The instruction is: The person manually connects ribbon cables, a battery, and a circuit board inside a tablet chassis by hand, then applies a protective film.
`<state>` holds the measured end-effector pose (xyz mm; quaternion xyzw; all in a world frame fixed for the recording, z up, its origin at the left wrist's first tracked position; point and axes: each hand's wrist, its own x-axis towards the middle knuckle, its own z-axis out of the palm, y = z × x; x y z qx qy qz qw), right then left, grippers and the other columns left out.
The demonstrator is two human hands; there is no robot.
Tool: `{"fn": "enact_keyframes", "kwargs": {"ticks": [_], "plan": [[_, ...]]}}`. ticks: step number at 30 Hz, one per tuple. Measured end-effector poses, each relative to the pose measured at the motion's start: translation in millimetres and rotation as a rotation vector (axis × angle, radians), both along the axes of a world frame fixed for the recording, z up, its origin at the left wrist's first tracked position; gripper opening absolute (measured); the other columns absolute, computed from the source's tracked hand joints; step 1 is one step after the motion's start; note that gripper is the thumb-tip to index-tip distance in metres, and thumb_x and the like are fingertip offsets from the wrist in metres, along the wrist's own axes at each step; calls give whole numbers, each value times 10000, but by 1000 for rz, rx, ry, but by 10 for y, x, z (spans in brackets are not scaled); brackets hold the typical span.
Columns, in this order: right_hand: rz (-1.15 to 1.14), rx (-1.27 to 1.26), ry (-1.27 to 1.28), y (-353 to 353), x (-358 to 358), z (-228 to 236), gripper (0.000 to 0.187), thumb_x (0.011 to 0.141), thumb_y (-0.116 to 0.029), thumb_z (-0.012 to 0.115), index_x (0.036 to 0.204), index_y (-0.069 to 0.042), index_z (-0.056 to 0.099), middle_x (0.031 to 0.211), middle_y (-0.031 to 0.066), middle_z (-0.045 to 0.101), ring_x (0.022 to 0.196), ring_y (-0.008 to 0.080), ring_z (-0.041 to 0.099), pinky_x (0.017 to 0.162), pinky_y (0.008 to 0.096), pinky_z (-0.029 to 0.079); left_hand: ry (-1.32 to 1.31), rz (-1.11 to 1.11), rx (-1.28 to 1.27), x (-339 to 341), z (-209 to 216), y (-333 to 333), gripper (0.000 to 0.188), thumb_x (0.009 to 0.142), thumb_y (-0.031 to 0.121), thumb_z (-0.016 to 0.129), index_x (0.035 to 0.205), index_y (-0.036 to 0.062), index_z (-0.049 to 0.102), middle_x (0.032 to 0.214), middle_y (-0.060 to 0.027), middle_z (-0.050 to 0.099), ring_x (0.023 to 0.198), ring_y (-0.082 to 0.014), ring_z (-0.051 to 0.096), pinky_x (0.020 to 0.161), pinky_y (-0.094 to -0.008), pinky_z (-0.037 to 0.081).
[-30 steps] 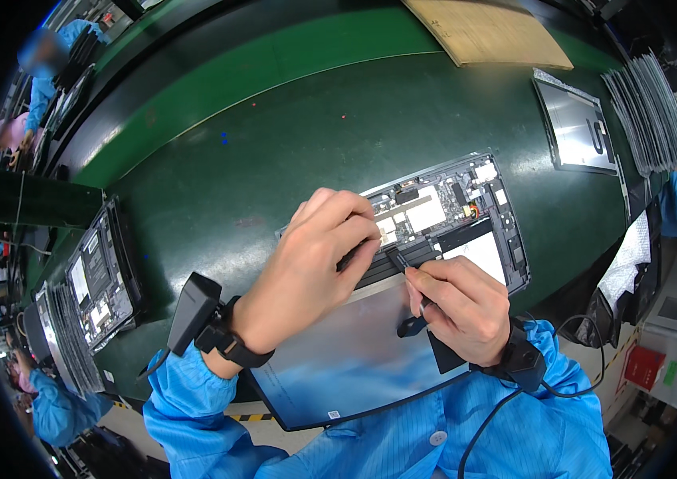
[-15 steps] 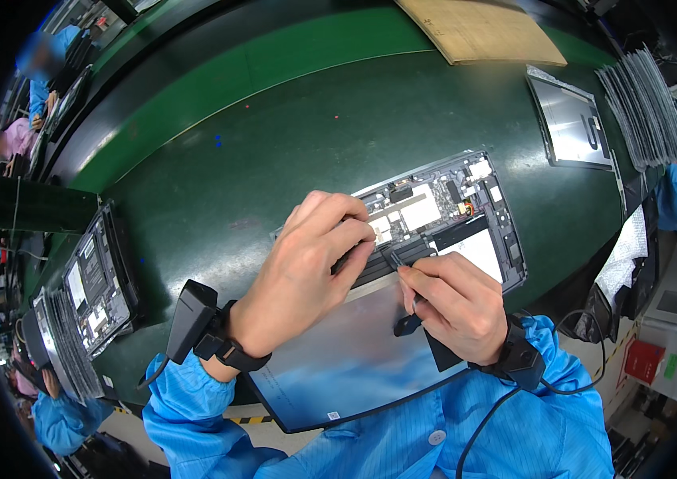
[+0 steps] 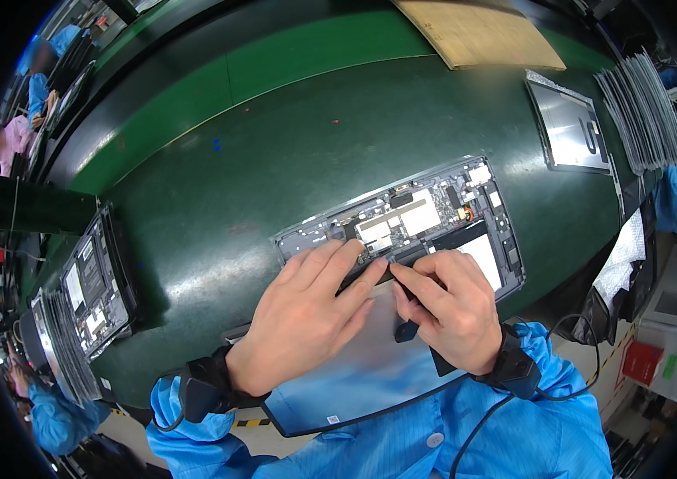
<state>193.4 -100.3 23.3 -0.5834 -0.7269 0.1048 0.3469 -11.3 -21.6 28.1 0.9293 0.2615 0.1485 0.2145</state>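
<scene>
Opened laptop base, dark grey, roughly rectangular, on the green table in front of the person, lying aslant with its right end farther from the body. Inside fully exposed: pale silvery-white plates in the middle, one crossed by a grey-brown band, small chips and boards around them, black blocks, a little red-and-yellow wire bundle right of centre, a big plain white rectangle nearer the right end, white patches along the right edge; left end plainer grey, partly under the left hand. Toward the body, flat glossy panel, smoky blue-grey with cloudy reflections, thin black rim, small white label near its near edge; dark flap at its right side. Left fingers stretched forward, slightly bent, reaching over the base's near edge, index tip almost meeting the right hand's; can't tell if they grip or just press. Right hand: fingers curled, index pointing at a dark strip by that edge, thumb tucked below; can't tell what, if anything, is pinched. Black wrist straps on both arms.
</scene>
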Motion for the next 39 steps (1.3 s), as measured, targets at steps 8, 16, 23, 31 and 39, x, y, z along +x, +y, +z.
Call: {"fn": "enact_keyframes", "kwargs": {"ticks": [8,16,23,31,39], "plan": [[57,-10,19,40,18,-86,446,640,22,807,1078,-5,728,891,51,568,782,228,578,702,362,440,6,-26,76,-10,-49,83,517,841,169,751,1346,103,659,1331,-163,564,1186,-353,581,944,-454,500],[72,-21,-7,27,68,-71,455,649,12,807,1097,-7,734,909,49,557,809,224,572,718,364,435,50,-41,147,25,-30,64,534,835,173,756,1353,95,657,1323,-167,573,1189,-348,585,951,-448,504],[53,-38,-23,18,39,-57,451,652,-2,797,1099,7,733,895,47,545,806,218,570,725,357,439,-37,21,-2,19,-27,134,500,855,179,744,1344,104,674,1391,-180,549,1258,-378,544,1023,-476,469],[80,-51,-40,27,45,-25,423,652,2,785,1072,11,736,888,44,542,802,206,571,718,353,439,102,-94,-11,30,36,256,495,878,183,724,1370,183,678,1564,-177,433,1413,-388,403,1113,-518,379],[101,-48,-14,41,144,29,465,737,-19,794,1185,23,677,1002,109,613,914,294,623,833,394,490,11,-86,61,-272,155,-357,458,850,213,761,1252,13,668,1345,-192,606,1222,-378,596,1043,-503,465]]}}
